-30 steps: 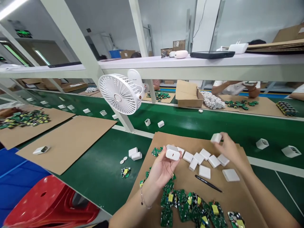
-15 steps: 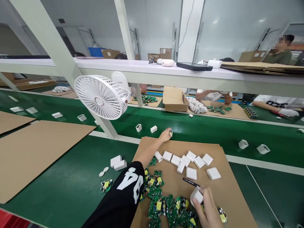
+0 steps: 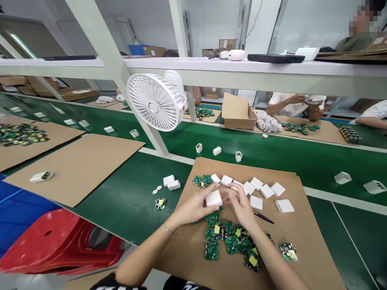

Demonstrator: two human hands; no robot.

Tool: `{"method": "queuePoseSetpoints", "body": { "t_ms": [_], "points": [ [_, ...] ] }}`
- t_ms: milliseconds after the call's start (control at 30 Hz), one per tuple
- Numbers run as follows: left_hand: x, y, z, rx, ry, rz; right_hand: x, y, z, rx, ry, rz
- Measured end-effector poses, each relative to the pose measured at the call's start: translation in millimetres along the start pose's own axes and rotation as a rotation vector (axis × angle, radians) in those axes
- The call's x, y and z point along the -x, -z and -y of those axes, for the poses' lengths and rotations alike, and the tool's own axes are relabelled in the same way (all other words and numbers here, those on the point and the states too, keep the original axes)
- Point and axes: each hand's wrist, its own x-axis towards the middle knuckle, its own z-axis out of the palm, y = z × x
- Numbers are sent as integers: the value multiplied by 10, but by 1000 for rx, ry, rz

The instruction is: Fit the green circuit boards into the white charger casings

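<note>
My left hand (image 3: pixel 202 203) holds a white plastic charger housing (image 3: pixel 214 198) between thumb and fingers, above the cardboard sheet. Just right of it is my right hand (image 3: pixel 242 204), its fingers apart and partly smeared by motion, with nothing seen in them. Below both hands lies a pile of green circuit boards (image 3: pixel 232 243) with yellow-topped parts. Behind them, several white housings (image 3: pixel 266 191) are spread over the cardboard. A black pen (image 3: pixel 264 217) lies beside my right forearm. One separate circuit board (image 3: pixel 288 251) rests further right.
A green conveyor belt (image 3: pixel 284 155) crosses ahead, carrying white housings (image 3: pixel 238 156). A white fan (image 3: pixel 154 105) hangs on the frame post at left. Two housings (image 3: pixel 173 185) and a loose board (image 3: pixel 160 204) lie left of the cardboard. A red stool (image 3: pixel 51 237) stands lower left. Co-workers sit across.
My left hand has drawn back from the belt, leaving a housing standing there. The white housing from my right hand is now in my left. The view has turned left and down.
</note>
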Motion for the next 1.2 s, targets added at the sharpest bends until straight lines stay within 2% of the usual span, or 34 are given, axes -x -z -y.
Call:
{"method": "queuePoseSetpoints", "body": {
  "t_ms": [67, 100, 200, 300, 367, 500, 533, 567, 633, 733, 800, 900, 967, 1067, 1200],
  "points": [
    [194, 120, 134, 86, 107, -152, -120, -69, -81, 48, 18, 68],
    [279, 165, 192, 134, 141, -185, -171, -96, -123, 77, 30, 109],
    [477, 209, 307, 245, 162, -187, -268, -145, -194, 147, 58, 220],
    [541, 152, 339, 281, 82, -183, -248, -103, -128, 190, 58, 270],
    [504, 96, 331, 277, 27, -125, -172, -10, -12, 199, 56, 289],
    [366, -37, 313, 361, 21, 191, 74, 207, 265, 148, 38, 324],
    [341, -80, 311, 406, 27, 239, 143, 240, 316, 125, 22, 316],
    [325, -126, 309, 462, 37, 253, 212, 258, 351, 105, 2, 296],
    [318, -226, 294, 621, 72, 198, 344, 252, 371, 18, -24, 210],
    [354, -372, 230, 915, 154, 113, 507, 178, 307, -140, 8, 17],
    [392, -440, 172, 1005, 170, 122, 589, 131, 256, -200, 43, -122],
    [451, -470, 104, 908, 122, 191, 689, 126, 260, -314, 29, -290],
    [486, -447, 81, 760, 63, 181, 756, 168, 330, -408, -19, -340],
    [529, -397, 62, 588, 7, 121, 861, 247, 475, -444, -22, -320],
    [541, -418, 43, 686, -10, 164, 944, 287, 566, -447, 45, -298]
  ]
}}
